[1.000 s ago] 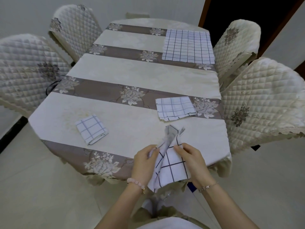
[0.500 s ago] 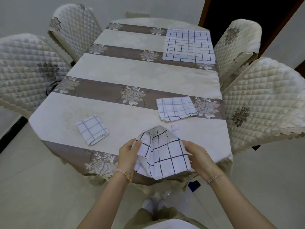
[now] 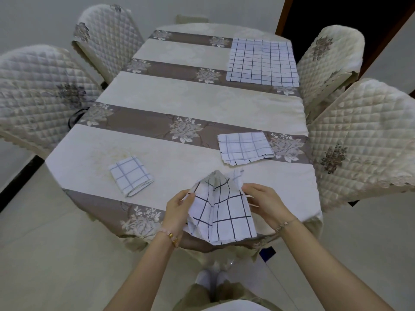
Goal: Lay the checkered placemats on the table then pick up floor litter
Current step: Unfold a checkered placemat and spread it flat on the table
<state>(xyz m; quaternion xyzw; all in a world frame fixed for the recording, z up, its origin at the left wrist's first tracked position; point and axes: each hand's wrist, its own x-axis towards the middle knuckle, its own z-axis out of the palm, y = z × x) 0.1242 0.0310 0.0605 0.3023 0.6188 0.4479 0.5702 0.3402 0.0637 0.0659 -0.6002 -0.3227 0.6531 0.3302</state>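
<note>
Both hands were on it: the left hand (image 3: 179,206) and the right hand (image 3: 261,202) each pinched a side edge of the half-opened placemat (image 3: 221,215), holding it up over the near table (image 3: 202,104) edge so the folds could drop free. It hung tented between the two grips, not yet flat (my read: it was being shaken open for the near seat on the right). Beyond the right grip, close by, sat a folded stack (image 3: 244,148), parked within reach, I'd guess. Out past the left grip lay one small folded mat (image 3: 130,175). Far beyond the right grip, one spread mat (image 3: 261,62) lay flat before a chair. The count: one laid, one in hand, one folded, plus the stack, number unclear. Four quilted chairs (image 3: 361,142) showed clearly. Litter? Only a dark blue scrap (image 3: 267,254) on the floor below the right wrist.
</note>
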